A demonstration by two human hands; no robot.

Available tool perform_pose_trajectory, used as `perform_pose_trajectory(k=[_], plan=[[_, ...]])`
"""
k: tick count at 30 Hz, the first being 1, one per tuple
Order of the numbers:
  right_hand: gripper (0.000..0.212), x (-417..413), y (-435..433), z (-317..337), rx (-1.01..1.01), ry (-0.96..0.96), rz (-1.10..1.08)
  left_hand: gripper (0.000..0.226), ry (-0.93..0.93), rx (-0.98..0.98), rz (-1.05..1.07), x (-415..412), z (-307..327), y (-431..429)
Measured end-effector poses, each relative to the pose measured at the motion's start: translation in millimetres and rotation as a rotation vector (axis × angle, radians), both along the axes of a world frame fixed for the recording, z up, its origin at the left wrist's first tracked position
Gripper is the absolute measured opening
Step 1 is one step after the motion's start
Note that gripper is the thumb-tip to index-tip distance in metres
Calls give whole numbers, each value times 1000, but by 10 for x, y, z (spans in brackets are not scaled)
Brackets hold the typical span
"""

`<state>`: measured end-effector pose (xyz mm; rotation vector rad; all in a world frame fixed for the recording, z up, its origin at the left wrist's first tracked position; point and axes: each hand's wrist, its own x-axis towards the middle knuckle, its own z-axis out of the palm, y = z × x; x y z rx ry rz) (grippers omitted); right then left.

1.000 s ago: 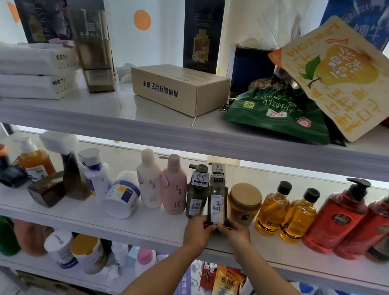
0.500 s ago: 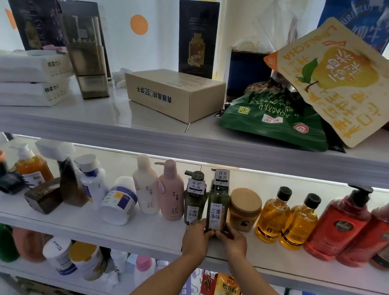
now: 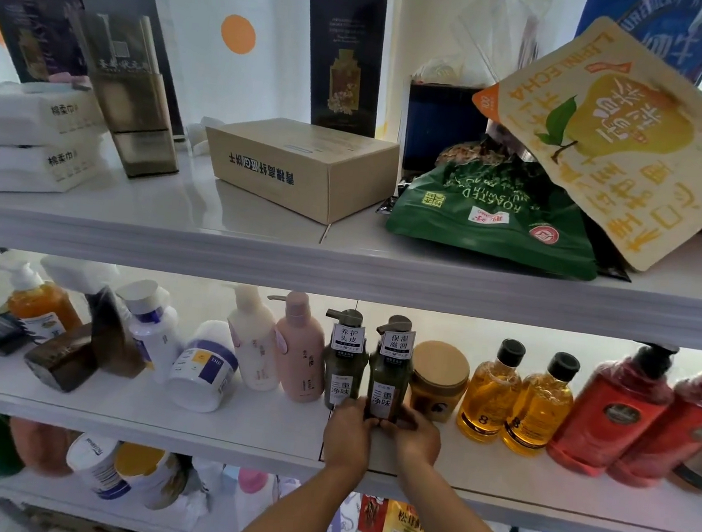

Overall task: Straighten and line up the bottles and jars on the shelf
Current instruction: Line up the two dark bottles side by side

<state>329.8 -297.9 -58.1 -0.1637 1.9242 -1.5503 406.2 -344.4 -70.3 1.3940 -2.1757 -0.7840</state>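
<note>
On the middle shelf a dark green pump bottle stands upright beside its twin. My left hand and my right hand both clasp the base of the right-hand green bottle. To its right stand a brown jar with a tan lid, two amber bottles and two red pump bottles. To the left stand a pink bottle and a cream bottle. Further left a white jar tilts and a brown bottle lies on its side.
The upper shelf holds a cardboard box, dark gift boxes, tissue packs, a green snack bag and a pear-print pouch. The shelf below carries jars and packets.
Both hands have pushed the green bottle back from the shelf's front into line beside its twin. The camera has tilted slightly.
</note>
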Motion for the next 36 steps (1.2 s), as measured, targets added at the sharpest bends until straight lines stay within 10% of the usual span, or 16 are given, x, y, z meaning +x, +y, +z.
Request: perform_pose_trajectory(k=[36], plan=[[21, 349, -3, 43, 127, 179, 156, 27, 130, 148, 211, 420, 195, -60]])
